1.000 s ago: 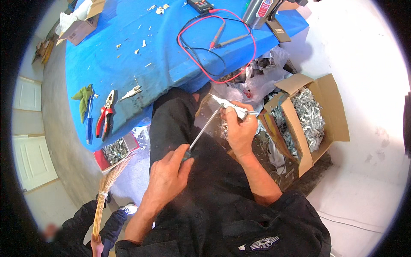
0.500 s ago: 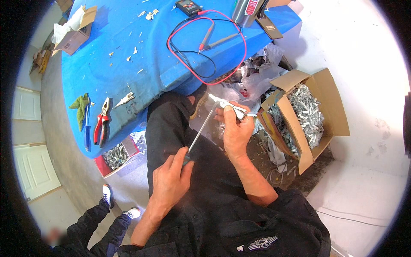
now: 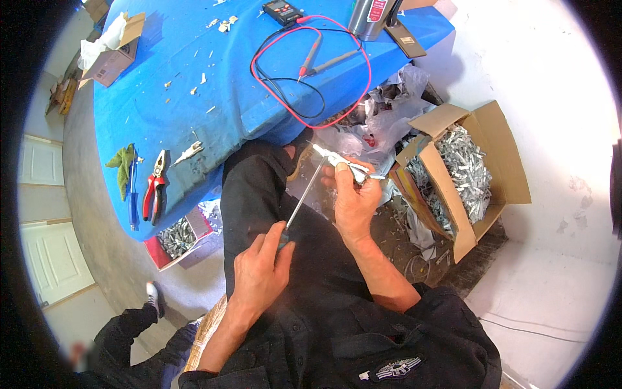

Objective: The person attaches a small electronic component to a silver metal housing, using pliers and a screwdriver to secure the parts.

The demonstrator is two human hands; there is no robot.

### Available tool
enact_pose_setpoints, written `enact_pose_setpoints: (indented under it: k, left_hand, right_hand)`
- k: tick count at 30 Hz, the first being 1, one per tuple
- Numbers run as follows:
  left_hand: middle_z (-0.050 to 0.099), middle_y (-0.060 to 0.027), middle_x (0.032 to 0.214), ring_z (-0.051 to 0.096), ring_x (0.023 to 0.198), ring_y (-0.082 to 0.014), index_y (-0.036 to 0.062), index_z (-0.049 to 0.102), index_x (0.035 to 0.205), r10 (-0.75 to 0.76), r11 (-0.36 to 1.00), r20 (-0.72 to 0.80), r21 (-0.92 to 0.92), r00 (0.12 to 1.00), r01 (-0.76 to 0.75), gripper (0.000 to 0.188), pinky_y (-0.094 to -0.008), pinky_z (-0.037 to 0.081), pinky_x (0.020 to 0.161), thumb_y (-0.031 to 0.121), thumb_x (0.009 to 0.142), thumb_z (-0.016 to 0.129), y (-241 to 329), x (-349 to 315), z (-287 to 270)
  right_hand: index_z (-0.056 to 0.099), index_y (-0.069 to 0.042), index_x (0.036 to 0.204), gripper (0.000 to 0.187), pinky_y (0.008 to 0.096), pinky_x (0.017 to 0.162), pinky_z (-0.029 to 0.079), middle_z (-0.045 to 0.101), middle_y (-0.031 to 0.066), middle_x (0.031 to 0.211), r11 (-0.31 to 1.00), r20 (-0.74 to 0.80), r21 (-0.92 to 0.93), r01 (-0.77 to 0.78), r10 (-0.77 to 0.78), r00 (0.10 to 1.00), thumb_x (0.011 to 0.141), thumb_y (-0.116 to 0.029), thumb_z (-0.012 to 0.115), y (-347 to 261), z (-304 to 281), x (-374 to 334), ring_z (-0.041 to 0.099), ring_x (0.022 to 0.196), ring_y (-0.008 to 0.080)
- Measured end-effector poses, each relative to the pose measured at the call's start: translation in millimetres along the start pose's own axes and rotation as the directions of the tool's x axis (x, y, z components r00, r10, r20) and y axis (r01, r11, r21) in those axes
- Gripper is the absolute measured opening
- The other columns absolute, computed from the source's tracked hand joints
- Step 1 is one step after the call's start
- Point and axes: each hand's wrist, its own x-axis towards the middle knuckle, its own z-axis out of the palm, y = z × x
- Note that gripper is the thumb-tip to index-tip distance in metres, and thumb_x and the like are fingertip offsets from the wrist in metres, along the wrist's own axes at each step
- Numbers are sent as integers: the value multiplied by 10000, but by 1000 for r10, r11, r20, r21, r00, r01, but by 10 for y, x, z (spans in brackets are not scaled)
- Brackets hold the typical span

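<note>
My left hand [image 3: 260, 266] is closed round the handle of a screwdriver, whose long metal shaft [image 3: 304, 196] slants up and away over my lap. The shaft's tip meets a small white plastic part [image 3: 337, 159], a slim piece with a pointed end. My right hand [image 3: 356, 198] grips that part between thumb and fingers, which hide some of it. A similar white piece [image 3: 188, 152] lies on the blue-covered table [image 3: 214, 123], beside red-handled pliers [image 3: 154, 185]. Left of the pliers are a blue-handled screwdriver [image 3: 133, 207] and a green cloth [image 3: 122, 167].
To my right stands an open cardboard box [image 3: 510, 155] full of small metallic-looking strips. A smaller box [image 3: 194, 227] sits under the table's edge. A meter [image 3: 282, 11] with red and black leads and a metal flask [image 3: 370, 19] stand farther back. Another person [image 3: 139, 330] is at lower left.
My hands hold nearly the same pose, the white part tilting slightly. The person at lower left has shifted their legs, and a straw-coloured bundle now shows beside my left forearm.
</note>
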Motion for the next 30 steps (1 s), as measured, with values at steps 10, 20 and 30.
enact_pose_setpoints:
  k: [10, 20, 30]
  left_hand:
    - [595, -108, 795, 703, 671, -286, 75, 588, 1260, 141, 809, 158, 550, 977, -206, 359, -419, 538, 523, 225, 958, 713, 154, 192, -583]
    - [658, -150, 800, 677, 688, -398, 69, 647, 1264, 71, 954, 186, 273, 980, -121, 371, -491, 523, 585, 168, 922, 750, 70, 306, -608]
    - [675, -173, 849, 683, 719, -412, 55, 644, 1287, -4, 992, 133, 129, 991, -13, 381, -499, 536, 611, 144, 929, 738, -121, 75, -303]
  right_hand:
    - [616, 53, 1184, 218, 274, 753, 583, 764, 148, 978, 839, 329, -438, 324, -185, 926, 1004, -67, 650, 29, -203, 22, 734, 864, 151]
    - [587, 67, 1189, 227, 298, 781, 614, 741, 145, 1013, 982, 230, -188, -36, 79, 970, 1013, -70, 630, -73, -233, 139, 734, 891, 164]
    - [530, 31, 1233, 258, 302, 743, 598, 716, 115, 939, 965, 247, -261, -1, 68, 967, 1009, -55, 624, 34, -203, 109, 729, 866, 166]
